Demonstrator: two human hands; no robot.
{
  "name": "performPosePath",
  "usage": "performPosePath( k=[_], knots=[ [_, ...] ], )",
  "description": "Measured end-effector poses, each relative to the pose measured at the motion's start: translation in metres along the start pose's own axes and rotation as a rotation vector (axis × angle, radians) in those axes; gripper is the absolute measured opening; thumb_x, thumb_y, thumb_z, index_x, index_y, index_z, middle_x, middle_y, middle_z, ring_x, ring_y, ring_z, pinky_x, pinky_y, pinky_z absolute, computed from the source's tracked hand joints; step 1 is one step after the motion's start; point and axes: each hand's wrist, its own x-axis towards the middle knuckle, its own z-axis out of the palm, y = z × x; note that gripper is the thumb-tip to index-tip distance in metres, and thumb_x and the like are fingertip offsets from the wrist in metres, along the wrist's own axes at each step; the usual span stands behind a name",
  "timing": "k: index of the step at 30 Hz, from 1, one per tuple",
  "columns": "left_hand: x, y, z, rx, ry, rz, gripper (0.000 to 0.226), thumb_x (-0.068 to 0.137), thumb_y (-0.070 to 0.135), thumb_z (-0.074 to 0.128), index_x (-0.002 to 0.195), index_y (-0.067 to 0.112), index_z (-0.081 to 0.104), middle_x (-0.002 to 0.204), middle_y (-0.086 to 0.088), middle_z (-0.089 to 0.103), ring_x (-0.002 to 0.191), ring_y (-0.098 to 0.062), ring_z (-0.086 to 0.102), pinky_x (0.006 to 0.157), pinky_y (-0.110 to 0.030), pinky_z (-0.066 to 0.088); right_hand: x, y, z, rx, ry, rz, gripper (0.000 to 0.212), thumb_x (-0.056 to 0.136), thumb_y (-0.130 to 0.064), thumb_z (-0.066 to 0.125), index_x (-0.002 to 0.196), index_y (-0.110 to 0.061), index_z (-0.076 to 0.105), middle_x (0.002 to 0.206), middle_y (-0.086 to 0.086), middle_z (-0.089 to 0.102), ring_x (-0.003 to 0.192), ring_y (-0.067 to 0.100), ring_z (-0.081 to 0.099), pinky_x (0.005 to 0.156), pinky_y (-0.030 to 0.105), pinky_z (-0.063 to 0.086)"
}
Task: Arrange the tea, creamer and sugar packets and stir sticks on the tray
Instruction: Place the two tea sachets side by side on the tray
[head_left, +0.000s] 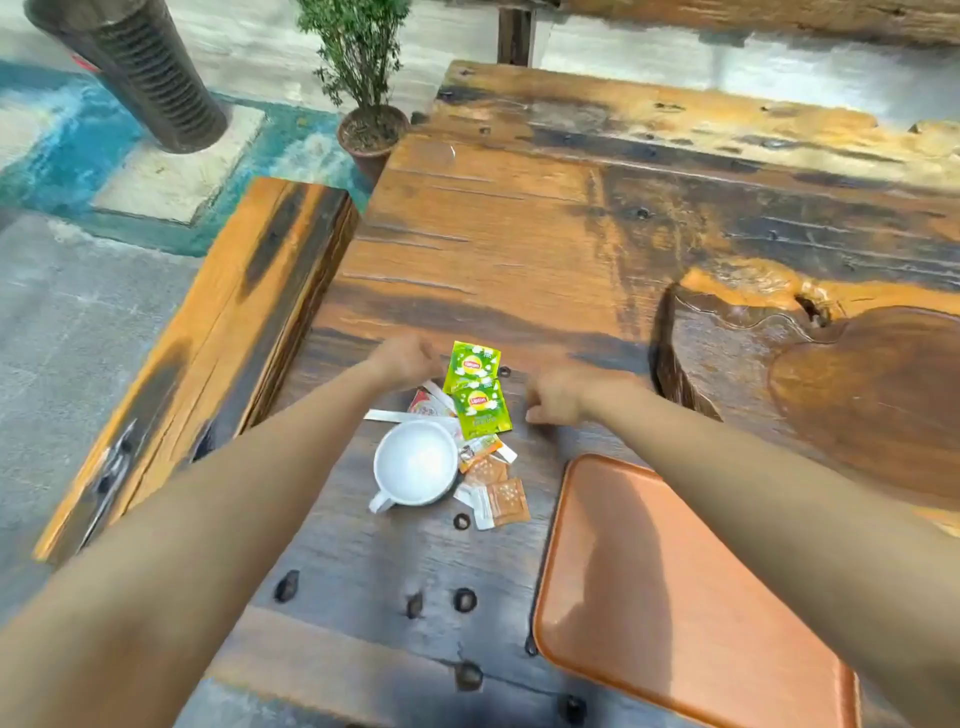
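Observation:
Two green tea packets (477, 389) lie overlapping on the dark wooden table, one above the other. Brown sugar packets (500, 493) and an orange-and-white packet (480, 449) lie just right of a white mug (415, 462). Red-and-white packets (426, 402) and a white stir stick (387, 414) lie behind the mug. The orange-brown tray (675, 597) sits at the lower right with nothing on it. My left hand (408, 358) hovers left of the upper tea packet, fingers curled. My right hand (558, 397) is beside the lower tea packet, fingers bent down at the table, holding nothing I can see.
A wooden bench (208, 338) runs along the table's left side. A potted plant (363, 104) stands on the floor beyond it. A carved hollow (857, 389) lies in the tabletop at right. Iron studs (465, 600) dot the near planks.

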Motion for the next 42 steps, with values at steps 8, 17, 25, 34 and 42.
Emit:
performPosePath(
  k=[8,17,25,34,42],
  knots=[
    [0.054,-0.011,0.039,-0.140,0.171,-0.010,0.031,0.078,0.016,0.067,0.108,0.011,0.061,0.101,-0.013,0.064,0.099,-0.023,0.059,0.082,-0.029,0.042,0.045,-0.012,0.056,0.237,0.326,-0.044,0.071,0.078,-0.038,0.068,0.138,-0.018,0.036,0.132,0.007,0.040,0.126,0.026,0.031,0.104,0.041,0.032],
    [0.086,-0.009,0.052,-0.166,0.162,-0.070,0.027,0.076,0.023,0.070,0.091,0.015,0.048,0.095,-0.003,0.057,0.092,-0.022,0.055,0.069,-0.027,0.035,0.053,-0.007,0.087,0.268,0.580,-0.074,0.065,0.080,-0.044,0.064,0.138,-0.022,0.041,0.130,0.002,0.043,0.121,0.023,0.033,0.102,0.035,0.026],
    [0.072,-0.004,0.050,-0.699,0.030,-0.044,0.019,0.084,0.020,0.062,0.075,0.019,0.045,0.066,0.002,0.054,0.052,-0.005,0.061,0.055,-0.021,0.054,0.058,-0.010,0.103,0.357,0.794,-0.019,0.058,0.085,-0.041,0.057,0.135,-0.015,0.045,0.129,0.006,0.052,0.118,0.026,0.040,0.100,0.039,0.032],
    [0.030,0.029,0.044,-0.971,-0.073,0.064,0.018,0.088,0.007,0.055,0.106,0.008,0.060,0.086,-0.004,0.067,0.060,-0.004,0.067,0.058,-0.021,0.058,0.030,-0.008,0.094,1.006,0.911,-0.021,0.057,0.082,-0.021,0.064,0.135,-0.022,0.043,0.120,-0.004,0.050,0.109,0.010,0.049,0.093,0.019,0.039],
    [-0.023,0.066,0.102,-1.080,-0.047,0.045,0.009,0.087,0.012,0.058,0.093,0.016,0.063,0.084,-0.001,0.069,0.070,-0.012,0.065,0.065,-0.028,0.057,-0.041,-0.001,0.132,1.310,1.059,0.134,0.048,0.080,-0.014,0.064,0.124,-0.027,0.052,0.112,-0.005,0.054,0.091,0.005,0.059,0.077,0.017,0.047]
  ],
)
